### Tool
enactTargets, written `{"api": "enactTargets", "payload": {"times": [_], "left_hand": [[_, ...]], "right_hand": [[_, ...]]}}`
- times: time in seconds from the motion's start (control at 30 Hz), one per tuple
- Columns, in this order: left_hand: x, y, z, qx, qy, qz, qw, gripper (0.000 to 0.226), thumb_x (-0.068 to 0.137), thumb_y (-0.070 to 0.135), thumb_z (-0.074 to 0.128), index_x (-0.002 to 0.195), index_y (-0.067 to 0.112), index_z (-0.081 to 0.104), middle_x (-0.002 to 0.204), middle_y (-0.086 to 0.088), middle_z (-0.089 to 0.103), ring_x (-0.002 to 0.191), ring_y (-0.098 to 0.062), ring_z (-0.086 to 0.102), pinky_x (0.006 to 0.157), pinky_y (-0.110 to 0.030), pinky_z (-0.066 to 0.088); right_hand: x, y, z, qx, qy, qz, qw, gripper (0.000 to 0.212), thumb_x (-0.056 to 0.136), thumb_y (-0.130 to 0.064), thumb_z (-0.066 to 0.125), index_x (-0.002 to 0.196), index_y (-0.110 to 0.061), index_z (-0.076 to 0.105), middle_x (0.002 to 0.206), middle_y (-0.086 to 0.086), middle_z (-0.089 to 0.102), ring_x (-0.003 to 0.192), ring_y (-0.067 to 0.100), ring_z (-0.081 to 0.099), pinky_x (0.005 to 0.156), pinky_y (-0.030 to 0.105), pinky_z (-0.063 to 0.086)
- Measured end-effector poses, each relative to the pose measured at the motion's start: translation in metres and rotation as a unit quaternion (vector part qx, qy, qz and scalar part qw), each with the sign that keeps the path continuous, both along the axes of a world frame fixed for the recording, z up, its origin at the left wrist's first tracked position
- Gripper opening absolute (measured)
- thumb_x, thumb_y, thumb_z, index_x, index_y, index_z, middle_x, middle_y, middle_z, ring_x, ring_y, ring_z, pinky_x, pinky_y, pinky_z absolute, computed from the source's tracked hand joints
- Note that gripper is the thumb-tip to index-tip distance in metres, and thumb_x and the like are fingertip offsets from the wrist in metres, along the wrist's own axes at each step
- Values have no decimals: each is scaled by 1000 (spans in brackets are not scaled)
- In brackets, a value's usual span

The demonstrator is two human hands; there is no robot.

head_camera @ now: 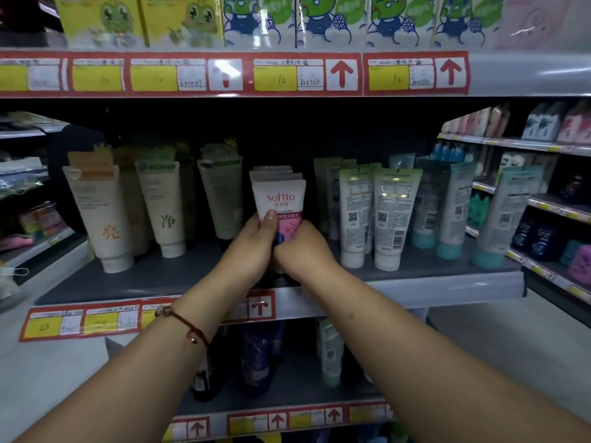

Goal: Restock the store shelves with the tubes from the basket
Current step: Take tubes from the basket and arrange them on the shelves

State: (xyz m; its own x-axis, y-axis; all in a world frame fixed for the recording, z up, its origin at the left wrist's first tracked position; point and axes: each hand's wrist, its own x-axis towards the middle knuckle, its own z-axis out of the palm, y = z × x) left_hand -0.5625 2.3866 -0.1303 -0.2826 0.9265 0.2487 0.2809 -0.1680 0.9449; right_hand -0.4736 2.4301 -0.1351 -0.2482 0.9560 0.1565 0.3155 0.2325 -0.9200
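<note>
While both hands clasp it low, the pink tube stands upright at frame centre on the middle shelf, long axis vertical, cap down. My left hand and right hand grip its base, equally near. I read "Softto"; white tubes to its right show barcodes.

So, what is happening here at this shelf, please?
A person is restocking a store shelf. Both hands, the left hand and the right hand, grip the lower part of a white and pink Softto tube and hold it upright at the front of a row of similar tubes on the middle shelf. Other tubes already stand to either side: cream ones on the left, white ones with barcodes on the right. The basket is not in view.
</note>
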Motion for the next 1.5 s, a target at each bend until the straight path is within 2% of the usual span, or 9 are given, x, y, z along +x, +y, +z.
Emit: {"api": "enactTargets", "payload": {"times": [0.2,0.57,0.63,0.73,0.87,1.0,1.1,1.33,1.5], "left_hand": [[-10,2,-1,-10,-44,9,999,42,103,50,36,135,28,54,122,4,66,112,-8,61,102,-29,43],[-1,-5,5,-16,-21,12,1000,49,105,47,33,146,23,44,126,4,60,116,-10,57,91,-20,39],[-2,-13,8,-15,20,39,999,52,102,51,36,145,22,43,123,5,61,115,-12,59,84,-18,43],[6,-44,10,55,108,136,983,63,96,57,47,150,26,36,141,8,53,129,-10,50,102,-28,43],[46,-98,-26,92,57,143,984,25,98,31,57,121,37,62,113,22,66,105,3,60,87,-22,47],[63,-118,-74,-6,207,83,975,20,93,31,64,109,42,66,106,24,67,96,3,63,85,-25,51],[66,-115,-60,30,251,119,960,22,93,30,62,114,37,66,110,20,65,100,-6,62,83,-28,49],[77,-64,-11,89,332,143,928,30,94,35,57,124,32,63,120,15,62,108,-12,58,85,-32,48],[90,-48,-28,68,366,151,916,32,92,34,59,123,29,65,117,11,65,107,-14,58,81,-31,46]], "right_hand": [[-1,3,2,-17,0,28,999,41,68,-15,70,108,-13,64,95,7,71,84,24,70,65,29,57],[2,-6,9,-26,-1,39,999,35,72,-15,71,106,-13,65,94,7,71,84,24,69,82,40,60],[11,-22,15,-15,32,30,999,48,68,-18,76,113,-13,61,105,5,71,91,21,69,84,37,59],[55,-62,12,34,126,-13,991,57,82,-22,74,133,-23,50,130,-7,57,117,10,56,98,29,47],[129,-83,-16,105,194,-152,964,27,90,-24,65,111,-37,55,115,-14,59,107,3,57,94,32,49],[149,-91,-55,96,135,-201,965,24,92,-19,64,108,-36,56,111,-13,58,103,-2,56,91,25,49],[142,-99,-58,128,78,-197,969,26,92,-20,63,114,-33,56,112,-17,54,99,-13,50,89,22,46],[155,-24,-15,99,-34,-199,974,72,86,-45,65,147,-23,34,139,0,51,127,21,46,101,40,43],[156,2,-25,126,-112,-207,964,65,75,-65,64,128,-27,54,109,-4,67,107,24,58,91,44,50]]}}
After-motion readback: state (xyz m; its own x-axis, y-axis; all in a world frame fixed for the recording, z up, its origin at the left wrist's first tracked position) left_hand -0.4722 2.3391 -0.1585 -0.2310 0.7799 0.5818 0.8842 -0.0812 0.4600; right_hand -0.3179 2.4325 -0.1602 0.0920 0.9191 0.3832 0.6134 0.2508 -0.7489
